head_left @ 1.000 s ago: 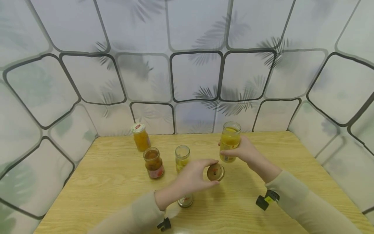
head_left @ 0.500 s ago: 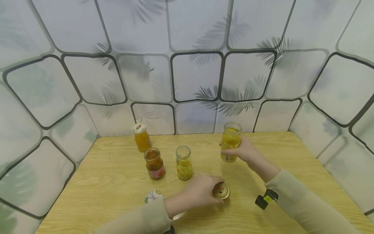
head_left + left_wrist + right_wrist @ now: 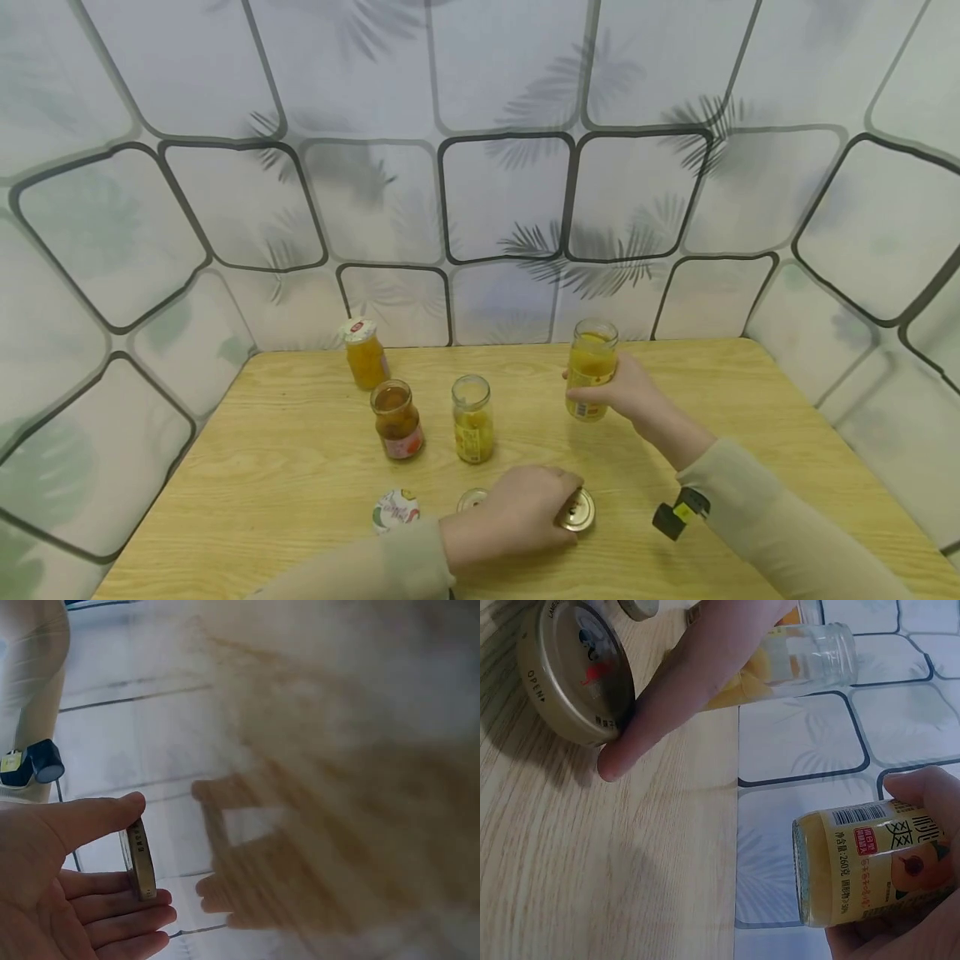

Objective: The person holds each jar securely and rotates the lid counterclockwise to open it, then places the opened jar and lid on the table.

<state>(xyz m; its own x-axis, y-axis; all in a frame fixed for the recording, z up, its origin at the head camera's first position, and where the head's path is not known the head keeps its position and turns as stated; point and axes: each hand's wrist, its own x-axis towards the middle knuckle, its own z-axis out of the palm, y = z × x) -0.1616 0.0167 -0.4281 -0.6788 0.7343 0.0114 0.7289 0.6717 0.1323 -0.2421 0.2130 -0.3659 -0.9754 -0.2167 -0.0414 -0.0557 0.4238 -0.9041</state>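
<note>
My left hand (image 3: 525, 510) pinches a gold jar lid (image 3: 578, 510) by its rim, low over the near part of the table. In the left wrist view the thumb is on one edge of the lid (image 3: 141, 859) and the fingers are on the other. "OPEN" is printed on its side in the right wrist view. My right hand (image 3: 628, 387) grips an uncapped glass jar (image 3: 591, 373) of yellow fruit, upright and farther back. Its label (image 3: 892, 859) faces the right wrist camera.
Left of centre stand an uncapped jar of yellow fruit (image 3: 472, 429) and an uncapped brownish jar (image 3: 397, 421). Behind them is a jar with a white lid (image 3: 367, 358). A patterned white lid (image 3: 395, 509) and another gold lid (image 3: 472, 499) lie near my left forearm. Patterned walls enclose the wooden table (image 3: 285, 467).
My left hand has carried the gold lid toward me and slightly right, down close to the table, uncovering the middle jar. My right hand and its jar have barely moved.
</note>
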